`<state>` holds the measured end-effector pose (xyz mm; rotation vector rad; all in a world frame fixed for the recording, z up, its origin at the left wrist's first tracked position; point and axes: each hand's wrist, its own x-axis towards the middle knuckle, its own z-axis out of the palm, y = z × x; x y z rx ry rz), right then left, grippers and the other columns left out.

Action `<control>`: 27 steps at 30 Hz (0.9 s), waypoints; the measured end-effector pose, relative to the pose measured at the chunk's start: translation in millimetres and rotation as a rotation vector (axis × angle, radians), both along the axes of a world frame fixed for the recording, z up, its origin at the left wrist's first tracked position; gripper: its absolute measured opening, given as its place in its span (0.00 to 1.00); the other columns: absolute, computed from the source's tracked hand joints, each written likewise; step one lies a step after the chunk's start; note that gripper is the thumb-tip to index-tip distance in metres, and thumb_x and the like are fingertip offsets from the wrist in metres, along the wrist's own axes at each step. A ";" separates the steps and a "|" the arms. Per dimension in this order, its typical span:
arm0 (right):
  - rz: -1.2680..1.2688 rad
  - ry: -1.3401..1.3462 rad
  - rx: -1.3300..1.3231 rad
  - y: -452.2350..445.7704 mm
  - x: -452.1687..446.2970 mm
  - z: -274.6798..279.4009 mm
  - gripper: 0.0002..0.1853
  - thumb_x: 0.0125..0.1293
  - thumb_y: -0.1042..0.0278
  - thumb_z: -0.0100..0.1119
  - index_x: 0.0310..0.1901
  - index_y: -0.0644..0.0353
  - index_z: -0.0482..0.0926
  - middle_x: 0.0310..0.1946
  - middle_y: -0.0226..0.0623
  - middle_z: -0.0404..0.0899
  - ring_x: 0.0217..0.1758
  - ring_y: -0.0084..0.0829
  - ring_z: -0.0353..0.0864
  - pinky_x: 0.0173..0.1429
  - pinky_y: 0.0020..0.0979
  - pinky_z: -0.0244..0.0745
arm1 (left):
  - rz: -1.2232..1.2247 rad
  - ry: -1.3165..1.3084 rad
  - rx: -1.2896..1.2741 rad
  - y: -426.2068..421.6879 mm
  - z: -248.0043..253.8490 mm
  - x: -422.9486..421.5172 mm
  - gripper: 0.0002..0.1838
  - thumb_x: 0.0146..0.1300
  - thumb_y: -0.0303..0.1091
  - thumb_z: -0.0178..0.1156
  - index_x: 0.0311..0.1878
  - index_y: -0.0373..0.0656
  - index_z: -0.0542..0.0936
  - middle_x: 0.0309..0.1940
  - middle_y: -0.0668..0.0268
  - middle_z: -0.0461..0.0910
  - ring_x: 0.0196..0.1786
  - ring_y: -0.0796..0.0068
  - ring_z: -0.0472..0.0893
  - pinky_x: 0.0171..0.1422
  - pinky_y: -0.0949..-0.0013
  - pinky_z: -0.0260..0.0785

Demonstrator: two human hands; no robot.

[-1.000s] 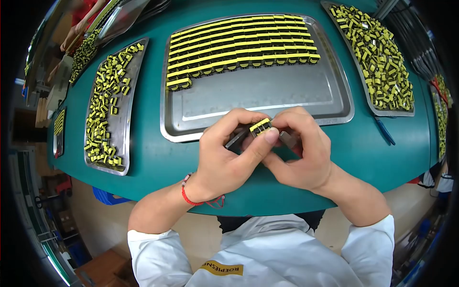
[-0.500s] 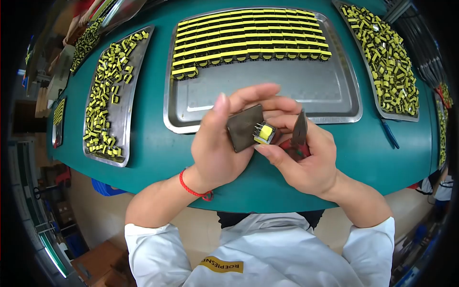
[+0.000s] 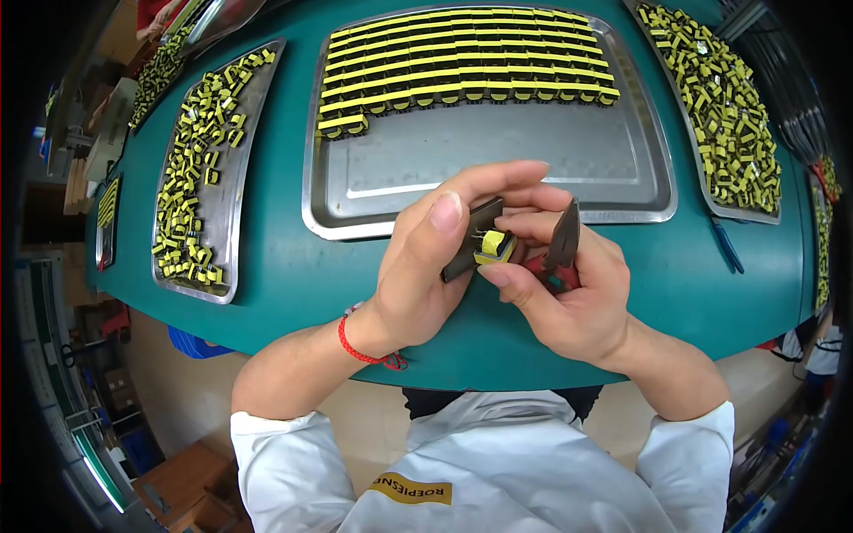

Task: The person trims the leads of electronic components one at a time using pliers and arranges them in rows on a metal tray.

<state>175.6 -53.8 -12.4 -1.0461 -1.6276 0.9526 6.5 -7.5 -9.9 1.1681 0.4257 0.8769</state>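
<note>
Left of the large tray (image 3: 418, 147), a narrow tray (image 3: 233, 186) holds loose parts (image 3: 182, 209). On the large tray's near side, the left hand (image 3: 419, 271), grip half open, cups a dark plate (image 3: 462, 255); the right hand's (image 3: 582, 302) grip pinches a component (image 3: 495, 248), pliers (image 3: 563, 242) alongside.

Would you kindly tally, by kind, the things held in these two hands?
Yellow-and-black component: 1
Dark flat plate: 1
Red-handled pliers: 1
Total: 3
</note>
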 end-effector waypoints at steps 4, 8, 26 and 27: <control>-0.001 -0.013 0.043 0.7 -1.1 0.6 0.18 0.62 0.76 0.69 0.51 0.73 0.76 0.38 0.38 0.81 0.30 0.21 0.80 0.33 0.21 0.76 | -0.007 0.001 -0.001 0.5 -0.2 -0.4 0.44 0.74 0.66 0.27 0.72 0.33 0.62 0.63 0.41 0.73 0.61 0.55 0.78 0.67 0.55 0.70; 0.003 -0.004 0.051 0.6 -2.7 -2.6 0.18 0.62 0.75 0.70 0.51 0.72 0.76 0.39 0.38 0.82 0.30 0.21 0.79 0.33 0.22 0.74 | 0.017 0.005 -0.023 -1.7 -3.4 3.4 0.43 0.74 0.65 0.27 0.71 0.32 0.63 0.62 0.42 0.73 0.60 0.56 0.78 0.66 0.56 0.71; -0.010 0.151 -0.193 15.6 3.9 8.2 0.13 0.75 0.70 0.54 0.54 0.72 0.75 0.36 0.36 0.82 0.31 0.18 0.77 0.34 0.20 0.74 | 0.031 -0.142 -0.580 8.5 7.9 -0.1 0.31 0.68 0.32 0.56 0.71 0.35 0.60 0.61 0.48 0.75 0.60 0.57 0.78 0.64 0.56 0.69; -0.008 0.149 -0.192 14.8 3.3 8.7 0.13 0.75 0.70 0.54 0.54 0.72 0.75 0.36 0.36 0.82 0.31 0.18 0.77 0.34 0.20 0.74 | 0.054 -0.115 -0.541 8.9 7.3 0.1 0.32 0.67 0.30 0.57 0.72 0.35 0.59 0.61 0.47 0.75 0.59 0.57 0.78 0.64 0.56 0.69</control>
